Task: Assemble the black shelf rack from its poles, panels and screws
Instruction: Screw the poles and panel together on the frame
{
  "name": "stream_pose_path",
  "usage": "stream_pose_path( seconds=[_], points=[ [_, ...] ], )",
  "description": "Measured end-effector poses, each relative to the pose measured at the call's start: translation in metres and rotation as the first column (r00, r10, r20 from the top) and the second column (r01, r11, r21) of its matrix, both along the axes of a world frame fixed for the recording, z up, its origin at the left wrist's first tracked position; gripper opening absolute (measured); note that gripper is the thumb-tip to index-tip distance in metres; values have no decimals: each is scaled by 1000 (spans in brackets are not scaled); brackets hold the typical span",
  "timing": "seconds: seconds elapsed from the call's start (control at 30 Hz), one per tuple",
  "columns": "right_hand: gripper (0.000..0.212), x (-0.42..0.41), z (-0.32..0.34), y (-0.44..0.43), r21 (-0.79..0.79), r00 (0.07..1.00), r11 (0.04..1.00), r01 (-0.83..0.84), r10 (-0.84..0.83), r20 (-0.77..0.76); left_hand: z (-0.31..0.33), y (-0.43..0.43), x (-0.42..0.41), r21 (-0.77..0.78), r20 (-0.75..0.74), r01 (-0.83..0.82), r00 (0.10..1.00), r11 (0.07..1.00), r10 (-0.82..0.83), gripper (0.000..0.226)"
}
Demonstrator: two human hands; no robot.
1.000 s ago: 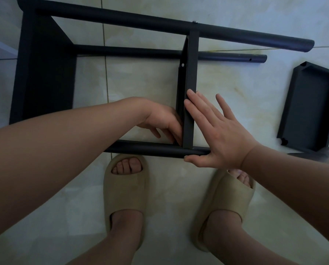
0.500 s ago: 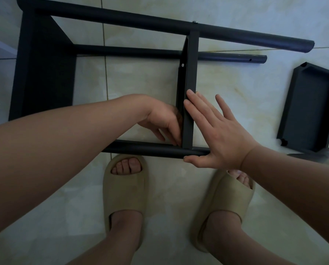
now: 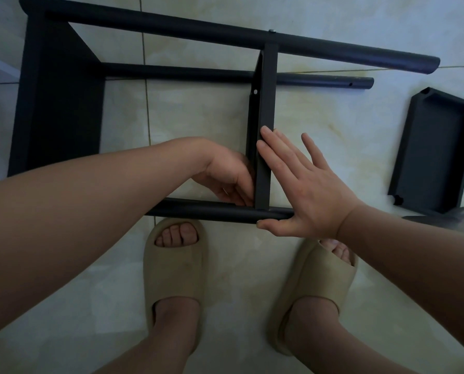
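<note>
Panel point(image 3: 266, 103) pressed by flat R hand point(image 3: 307, 190) (grip released); L hand point(image 3: 225, 175) grip unclear.

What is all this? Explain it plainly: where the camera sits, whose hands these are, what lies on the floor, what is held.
No machine here: a person builds a black shelf rack, and the one camera sits on their head, looking down at their arms and slippered feet. The half-built rack lies on its side on the tiled floor: long poles joined by an end panel and a middle panel. A loose panel lies apart at the right. The right hand presses flat, fingers straight, against the middle panel, thumb at the near pole. The left hand curls its fingers where that panel meets the pole; whether it holds a screw is hidden.
</note>
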State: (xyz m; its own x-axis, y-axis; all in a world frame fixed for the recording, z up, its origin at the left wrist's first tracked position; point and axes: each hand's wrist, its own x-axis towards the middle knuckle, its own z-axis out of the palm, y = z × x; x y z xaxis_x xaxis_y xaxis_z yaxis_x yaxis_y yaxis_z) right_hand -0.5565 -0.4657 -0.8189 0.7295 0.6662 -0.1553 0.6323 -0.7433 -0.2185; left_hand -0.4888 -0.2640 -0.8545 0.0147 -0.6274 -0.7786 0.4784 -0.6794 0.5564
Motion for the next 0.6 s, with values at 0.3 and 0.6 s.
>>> stream_pose_path(
  seconds=[0.3, 0.6],
  points=[
    [114, 0, 1, 1, -18, 1000, 1000, -1, 1, -19, 1, 3, 3, 3, 27, -29, 999, 1000, 29, 19],
    [114, 0, 2, 1, -10, 1000, 1000, 0, 0, -17, -2, 3, -3, 22, 16, -32, 999, 999, 31, 12]
  ],
)
